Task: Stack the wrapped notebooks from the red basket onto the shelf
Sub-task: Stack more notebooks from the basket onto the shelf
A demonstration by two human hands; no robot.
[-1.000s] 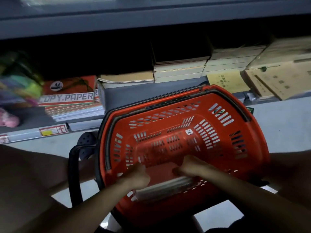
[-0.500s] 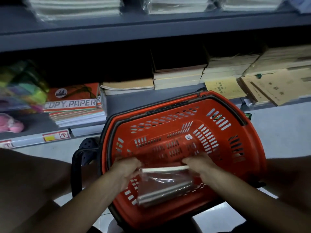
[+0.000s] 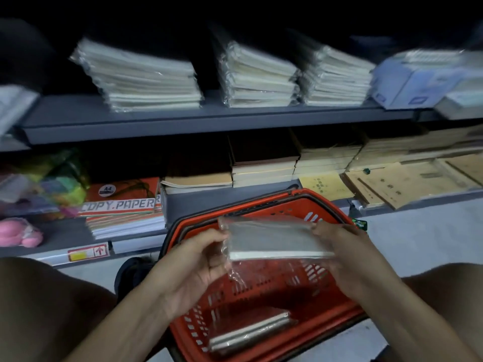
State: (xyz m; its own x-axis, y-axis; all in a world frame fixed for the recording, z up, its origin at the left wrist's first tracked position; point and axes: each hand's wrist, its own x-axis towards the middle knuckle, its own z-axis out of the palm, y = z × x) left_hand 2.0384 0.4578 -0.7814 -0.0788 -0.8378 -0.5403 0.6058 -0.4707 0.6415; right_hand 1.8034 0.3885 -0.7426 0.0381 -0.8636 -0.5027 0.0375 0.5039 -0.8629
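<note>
I hold a notebook wrapped in clear plastic (image 3: 271, 239) level above the red basket (image 3: 261, 293). My left hand (image 3: 198, 259) grips its left end and my right hand (image 3: 342, 246) grips its right end. More wrapped notebooks (image 3: 248, 333) lie at the bottom of the basket near its front. On the grey upper shelf (image 3: 183, 118) stand three stacks of wrapped notebooks (image 3: 256, 77).
The lower shelf holds a red copy-paper pack (image 3: 120, 202), brown-covered books (image 3: 264, 165) and kraft envelopes (image 3: 407, 181). A pink toy (image 3: 21, 232) and colourful items sit at the far left. My knees frame the basket on both sides. Blue packs (image 3: 418, 79) sit upper right.
Both hands lifted one wrapped notebook out of the basket, from its bottom to above the rim. The view tilted up, showing the upper shelf stacks.
</note>
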